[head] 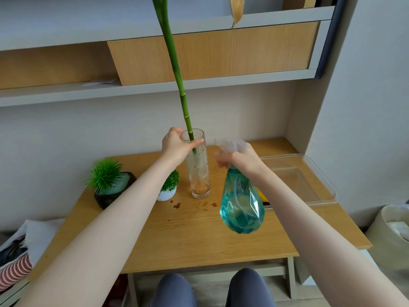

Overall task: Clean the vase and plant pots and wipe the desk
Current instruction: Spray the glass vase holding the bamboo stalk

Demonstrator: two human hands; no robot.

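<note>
1. Well to the left of the left hand (174, 146), a dark pot (112, 197) with a spiky green plant is seen on the desk (177, 235); nearer, just under the left forearm, a small white pot (166, 194) is partly hidden.
2. The glass vase (198, 167) is gripped near its rim by the left hand, thumb and fingers curled round it. It stands upright on the desk, and a tall green stalk (177, 69) rises from it.
3. The vase is clear but marked: brown specks cling to its wall and rusty sediment lies in the bottom (pale roots can be made out above it).
4. Brown drips (177, 204) are spotted on the desk in front of the vase, between the hands.
5. A teal spray bottle (242, 207) is held aloft by the right hand (241, 159), clasped round its neck; its nozzle is aimed at the vase.
6. To the right of that hand a clear plastic tray (325, 185) lies on the desk.
7. Likely risks: the top-heavy stalk could tip the vase if the grip is loosened, and wet glass could slip.
</note>
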